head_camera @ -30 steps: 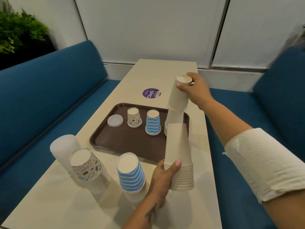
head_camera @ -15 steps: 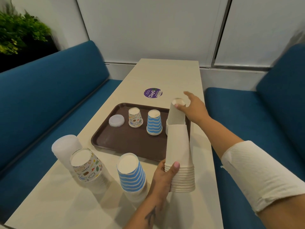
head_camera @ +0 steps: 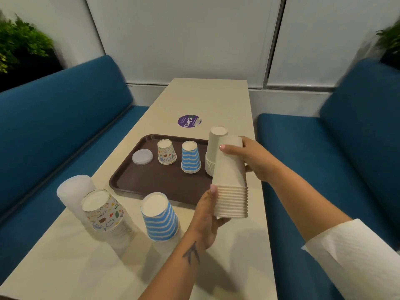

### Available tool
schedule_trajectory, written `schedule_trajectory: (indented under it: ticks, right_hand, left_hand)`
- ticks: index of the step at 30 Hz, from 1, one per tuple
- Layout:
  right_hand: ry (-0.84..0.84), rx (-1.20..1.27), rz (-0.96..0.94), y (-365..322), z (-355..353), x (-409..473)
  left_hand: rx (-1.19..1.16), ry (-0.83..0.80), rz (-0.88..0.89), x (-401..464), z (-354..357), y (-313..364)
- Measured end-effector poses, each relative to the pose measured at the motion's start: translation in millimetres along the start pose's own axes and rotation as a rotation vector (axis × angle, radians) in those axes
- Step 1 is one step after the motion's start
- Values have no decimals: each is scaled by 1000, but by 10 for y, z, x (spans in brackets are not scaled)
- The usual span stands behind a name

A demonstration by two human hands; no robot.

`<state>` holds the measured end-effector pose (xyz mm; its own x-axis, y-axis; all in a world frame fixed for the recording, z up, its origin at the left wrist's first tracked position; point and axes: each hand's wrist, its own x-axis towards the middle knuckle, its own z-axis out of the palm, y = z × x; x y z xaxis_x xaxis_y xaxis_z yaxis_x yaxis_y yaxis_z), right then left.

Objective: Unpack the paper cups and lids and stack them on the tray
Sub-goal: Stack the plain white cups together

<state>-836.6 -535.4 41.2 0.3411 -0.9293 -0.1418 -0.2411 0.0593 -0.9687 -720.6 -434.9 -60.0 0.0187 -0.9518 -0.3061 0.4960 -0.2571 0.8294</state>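
- Tall stack of plain cups (head_camera: 230, 180) held up above the table (head_camera: 207, 94), just right of the brown tray (head_camera: 155, 182). Standing upright, open ends down, flat bottoms up.
- Left hand (head_camera: 207, 215) low down, thumb up and fingers wrapped round the rims.
- Right hand (head_camera: 253, 158) reaching in from the right, fingers curled round the top cup.
- On the tray, left to right: lid (head_camera: 142, 156), picture cup (head_camera: 166, 152), blue striped cup (head_camera: 190, 156), more plain cups (head_camera: 213, 148), all upside down.

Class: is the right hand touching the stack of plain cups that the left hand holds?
Touching. The head view shows the right hand wrapped round the top of the plain cup stack, fingertip on its front, while the left hand grips its rims.
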Motion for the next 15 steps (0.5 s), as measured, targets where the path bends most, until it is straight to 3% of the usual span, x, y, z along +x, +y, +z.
schedule_trajectory:
  ticks: [5, 15]
  right_hand:
    - [43, 100, 13, 33, -30, -5]
    - [50, 189, 143, -70, -39, -4]
  left_hand:
    - [-382, -71, -18, -105, -14, -76]
    - [-385, -48, -3, -120, 31, -57]
